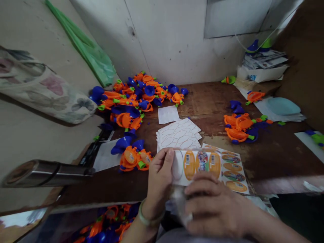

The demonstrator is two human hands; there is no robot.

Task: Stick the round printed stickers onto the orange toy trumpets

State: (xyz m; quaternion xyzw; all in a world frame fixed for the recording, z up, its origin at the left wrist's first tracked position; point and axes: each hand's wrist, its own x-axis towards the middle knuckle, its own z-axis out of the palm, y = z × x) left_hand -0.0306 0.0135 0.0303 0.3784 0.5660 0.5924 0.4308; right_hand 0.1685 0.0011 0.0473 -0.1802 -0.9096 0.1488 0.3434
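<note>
My left hand (162, 179) grips a sticker sheet (178, 179) by its left edge, thumb on top. Orange oval labels with barcodes and one colourful label show on that strip; its leftmost oval is bare. My right hand (215, 206) is blurred by motion in front of the sheet's lower right part, so I cannot make out whether its fingers hold anything. Below the sheet is a smeared translucent patch. Behind it lies another sheet of labels (233, 167). Just left of my left hand are orange and blue plastic toys (130, 158) with labels on them.
A pile of similar toys (136, 92) fills the back left, and a smaller group (238, 126) sits at right. Used backing sheets (178, 135) lie mid-table. A steel flask (48, 172) juts in at left. A box of papers (262, 72) and a pale blue lid-like piece (283, 106) are at right.
</note>
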